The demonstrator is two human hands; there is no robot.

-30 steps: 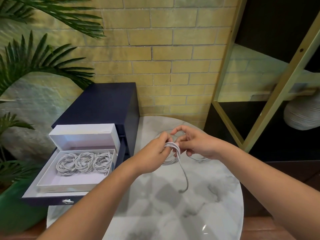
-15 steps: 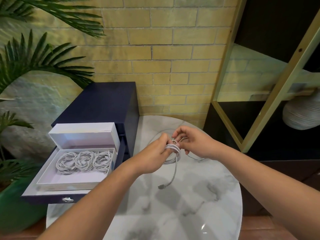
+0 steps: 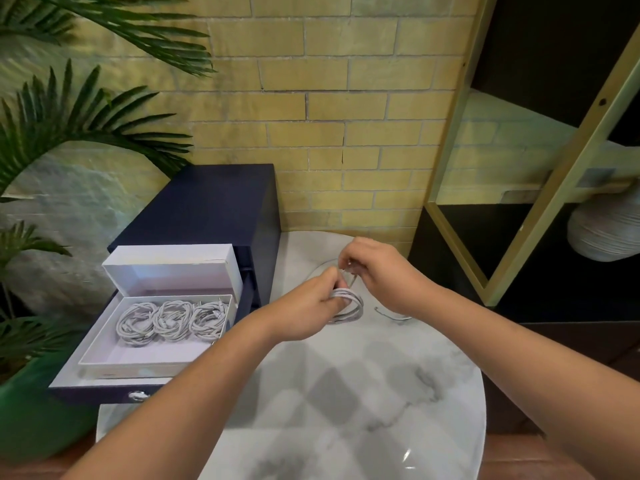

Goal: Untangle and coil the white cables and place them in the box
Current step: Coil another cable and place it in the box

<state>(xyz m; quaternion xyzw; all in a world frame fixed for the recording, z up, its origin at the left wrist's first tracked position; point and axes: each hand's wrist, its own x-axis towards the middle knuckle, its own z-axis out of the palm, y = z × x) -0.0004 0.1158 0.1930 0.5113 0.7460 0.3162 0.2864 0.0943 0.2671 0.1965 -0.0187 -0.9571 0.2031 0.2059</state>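
Observation:
Above the round marble table (image 3: 346, 393) my left hand (image 3: 311, 306) grips a white cable coil (image 3: 349, 304) of several loops. My right hand (image 3: 377, 271) pinches the cable's loose end just above the coil, close to my left fingertips. An open white box (image 3: 104, 348) sits on the pulled-out dark drawer to the left, its lid (image 3: 173, 268) standing up behind it. Three coiled white cables (image 3: 173, 320) lie side by side in the box.
A dark blue cabinet (image 3: 207, 202) stands against the brick wall left of the table. A thin clear ring (image 3: 391, 315) lies on the marble under my right wrist. Palm fronds and a green pot (image 3: 31, 410) fill the left; a gold-framed shelf (image 3: 540, 188) stands right.
The cable tail that hung down over the table has been drawn up; my right hand now holds its end above the coil. The coil looks fuller.

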